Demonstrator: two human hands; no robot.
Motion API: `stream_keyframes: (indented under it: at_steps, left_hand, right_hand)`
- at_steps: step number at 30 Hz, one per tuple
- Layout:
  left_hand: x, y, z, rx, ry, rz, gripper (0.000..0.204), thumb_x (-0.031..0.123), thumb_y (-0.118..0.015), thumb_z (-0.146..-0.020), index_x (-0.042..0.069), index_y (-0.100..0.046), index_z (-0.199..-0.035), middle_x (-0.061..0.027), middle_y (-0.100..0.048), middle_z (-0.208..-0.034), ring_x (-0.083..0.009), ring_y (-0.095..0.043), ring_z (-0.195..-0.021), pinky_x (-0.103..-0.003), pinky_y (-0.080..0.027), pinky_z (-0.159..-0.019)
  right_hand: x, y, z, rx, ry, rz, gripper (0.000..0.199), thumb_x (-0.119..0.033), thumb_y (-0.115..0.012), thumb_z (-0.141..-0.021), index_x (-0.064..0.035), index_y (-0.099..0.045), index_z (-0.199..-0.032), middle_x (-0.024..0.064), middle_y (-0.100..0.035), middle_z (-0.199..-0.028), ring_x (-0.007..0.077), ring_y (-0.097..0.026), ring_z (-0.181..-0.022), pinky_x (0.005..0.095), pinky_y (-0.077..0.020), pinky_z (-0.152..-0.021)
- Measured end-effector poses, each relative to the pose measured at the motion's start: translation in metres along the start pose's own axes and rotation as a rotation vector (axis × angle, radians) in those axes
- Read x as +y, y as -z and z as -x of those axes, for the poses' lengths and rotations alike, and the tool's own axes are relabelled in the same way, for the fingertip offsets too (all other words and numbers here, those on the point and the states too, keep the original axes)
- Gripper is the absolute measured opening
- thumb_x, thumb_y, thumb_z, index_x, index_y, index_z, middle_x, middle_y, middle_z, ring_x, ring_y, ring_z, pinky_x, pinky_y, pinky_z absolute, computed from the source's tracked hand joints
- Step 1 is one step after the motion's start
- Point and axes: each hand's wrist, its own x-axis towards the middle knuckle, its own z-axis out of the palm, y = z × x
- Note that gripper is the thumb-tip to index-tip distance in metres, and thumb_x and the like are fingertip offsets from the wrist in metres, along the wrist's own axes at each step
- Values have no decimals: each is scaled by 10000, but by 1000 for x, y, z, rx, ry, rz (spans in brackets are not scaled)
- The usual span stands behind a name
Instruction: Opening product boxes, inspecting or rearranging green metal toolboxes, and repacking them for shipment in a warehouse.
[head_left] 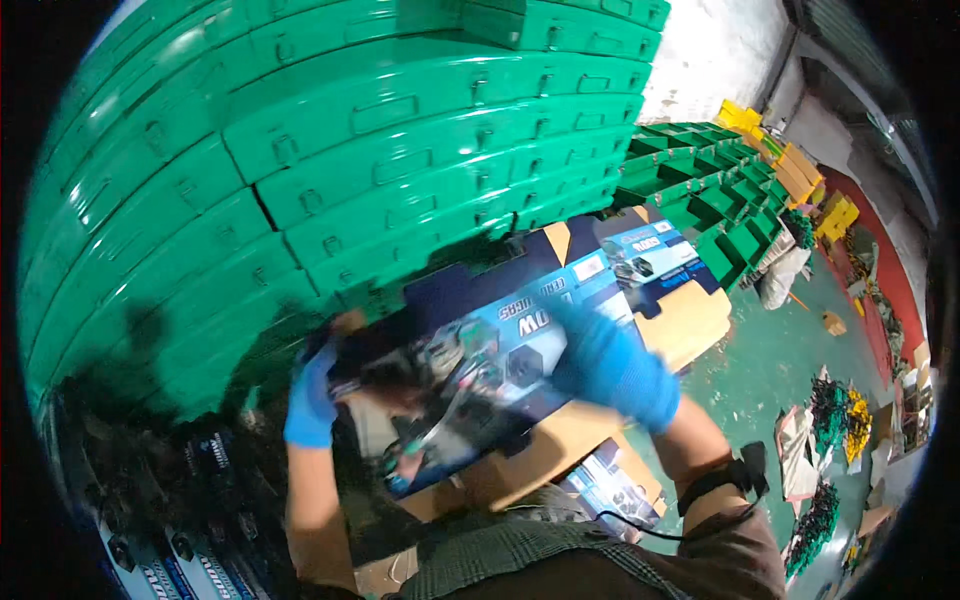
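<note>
A flattened printed carton (500, 345), blue and black with a picture on its face, lies at a slant in front of me. My left hand (313, 395), in a blue glove, grips the carton's left end; some of its fingers are hidden or blurred there. Over the carton's right part is my right hand (615, 370), also blue-gloved. Motion smears its fingers, and I cannot tell whether they press on the card. Beneath and beyond sits another flat carton (665, 262) with plain brown flaps showing.
Green metal cases (400, 160) stand stacked like a wall behind the cartons. Open green compartment trays (715, 190) are at the back right. Printed boxes (190, 560) stand at lower left. Dark green and yellow bundles (830, 415) lie on the green floor (760, 350).
</note>
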Motion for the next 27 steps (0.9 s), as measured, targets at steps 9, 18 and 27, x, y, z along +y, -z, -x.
stream_keyframes:
  at_steps: [9,18,27]
  left_hand:
    - [57,199,192,258,-376,-488,434,219,-728,-795,30,-551,-1143,-77,-605,-1065,-176,-580,-939,-320,-469,-831]
    - [-4,182,216,398,-297,-347,368,165,-779,-744,75,-561,-1027,-40,-584,-1051,-155,-553,-963,-304,-457,-854]
    - [41,107,174,441,-301,-194,524,92,-765,-711,55,-553,-1189,-76,-582,-1158,-123,-571,-961,-301,-480,-829]
  right_hand:
    - [28,-79,-121,328,-273,-502,783,-283,-766,-772,62,-354,-1341,197,-513,-1241,223,-565,-1033,326,-483,-858]
    - [103,-221,-111,342,-207,-410,857,-327,-819,-686,27,-373,-1327,215,-491,-1210,277,-473,-1129,373,-407,-951]
    - [111,-182,-93,114,-246,-612,469,7,-612,-777,37,-454,-1217,66,-588,-983,136,-539,-903,287,-473,-793]
